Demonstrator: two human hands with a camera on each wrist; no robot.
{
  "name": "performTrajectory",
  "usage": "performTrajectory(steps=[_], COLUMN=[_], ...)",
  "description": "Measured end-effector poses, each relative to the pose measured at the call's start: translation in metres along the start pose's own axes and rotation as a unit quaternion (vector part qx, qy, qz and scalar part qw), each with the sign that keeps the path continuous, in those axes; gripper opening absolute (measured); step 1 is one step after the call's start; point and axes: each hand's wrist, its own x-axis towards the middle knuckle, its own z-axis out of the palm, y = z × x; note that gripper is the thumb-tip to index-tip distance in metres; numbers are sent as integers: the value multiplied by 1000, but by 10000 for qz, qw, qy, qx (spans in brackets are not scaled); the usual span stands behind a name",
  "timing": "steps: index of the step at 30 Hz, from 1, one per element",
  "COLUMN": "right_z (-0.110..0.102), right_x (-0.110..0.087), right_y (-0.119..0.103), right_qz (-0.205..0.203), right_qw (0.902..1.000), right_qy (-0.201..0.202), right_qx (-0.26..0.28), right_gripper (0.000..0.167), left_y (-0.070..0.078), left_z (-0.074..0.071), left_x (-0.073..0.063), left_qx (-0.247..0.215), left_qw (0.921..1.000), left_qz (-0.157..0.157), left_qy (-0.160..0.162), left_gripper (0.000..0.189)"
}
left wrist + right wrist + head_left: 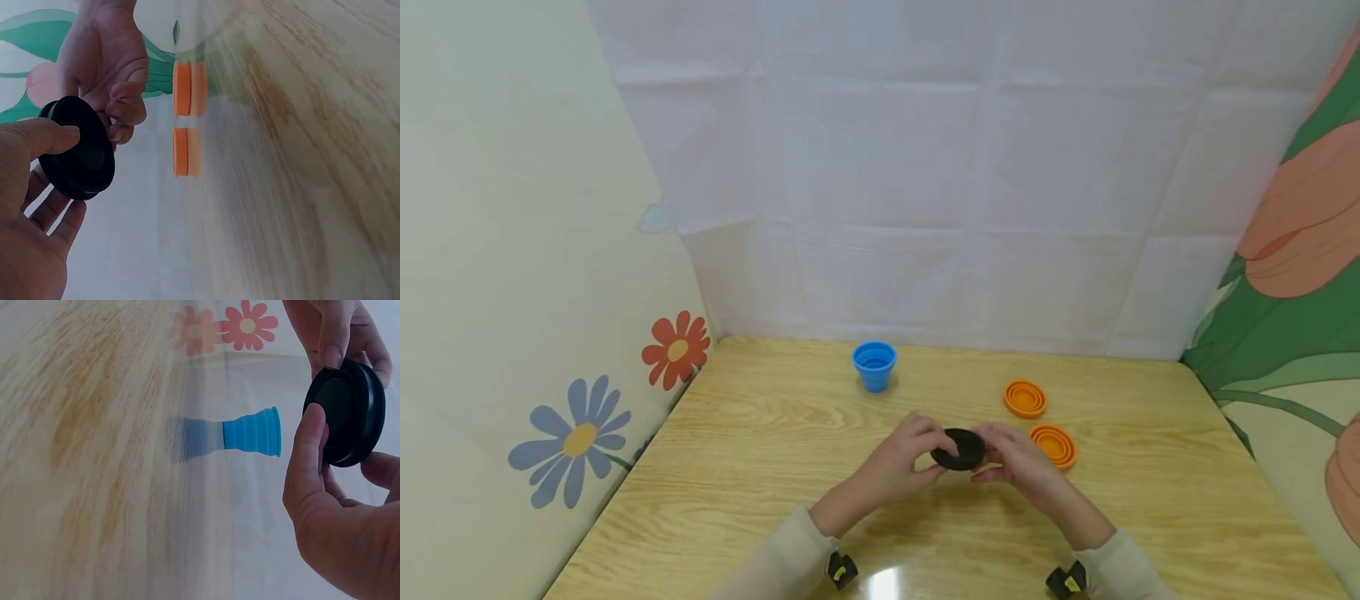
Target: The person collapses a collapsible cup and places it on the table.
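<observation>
A black collapsible cup (966,452), folded flat into a thick disc, is held between both hands above the table. My left hand (902,458) pinches its left side, thumb over the face and fingers behind, as the left wrist view shows on the black disc (94,156). From the other side my right hand (1026,467) grips the edge, with fingertips on both faces of the disc (340,406) in the right wrist view. Just beyond the right hand lies a flattened orange collapsible cup (1054,447).
Farther back on the wooden table (737,442), a blue collapsible cup (874,367) stands extended and upright. Another flattened orange cup (1025,399) lies behind the first one. A white cloth (880,183) hangs along the back edge, with flower-printed cloths at both sides.
</observation>
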Motion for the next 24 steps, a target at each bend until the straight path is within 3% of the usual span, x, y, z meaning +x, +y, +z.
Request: performTrajectory(steps=[8, 14, 24], right_z=[1, 3, 3], right_x=[-1, -3, -3], right_y=[-1, -3, -4], right_qz=[-4, -54, -88], right_qw=[9999, 9998, 9997], right_qy=[88, 186, 231], right_qx=[110, 32, -32], right_gripper=[43, 46, 40], left_y=[2, 4, 11], left_z=[1, 3, 3], left_x=[-1, -2, -3], left_qx=[457, 1242, 1844], left_qw=[9979, 9877, 9747], left_qz=[452, 952, 1253], left_qy=[-72, -70, -176], left_gripper=[32, 30, 26])
